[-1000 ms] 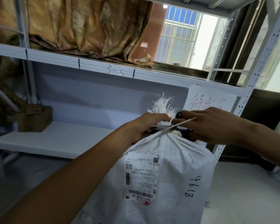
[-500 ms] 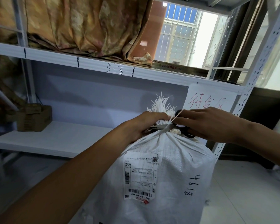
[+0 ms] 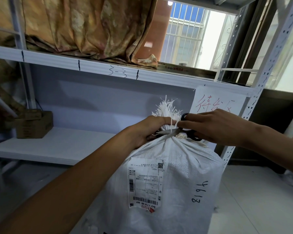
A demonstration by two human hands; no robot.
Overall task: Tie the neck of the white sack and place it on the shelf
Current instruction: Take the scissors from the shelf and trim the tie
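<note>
Tie tail (image 3: 171,125) now upright against the scissors (image 3: 179,131), no longer sticking out flat. Left hand (image 3: 149,128) clamped round the white sack (image 3: 174,174) neck, right hand (image 3: 215,126) closed on the handles. Knot probably done; sack on the floor, shelf (image 3: 57,146) waiting.

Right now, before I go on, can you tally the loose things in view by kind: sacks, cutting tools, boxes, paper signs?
Woven white plastic sack, neck gripped by the left hand: 1
Black-handled steel scissors, held in the right hand at the neck: 1
Brown cardboard box on the lower white shelf: 1
White paper sign with red writing: 1
Total: 4
</note>
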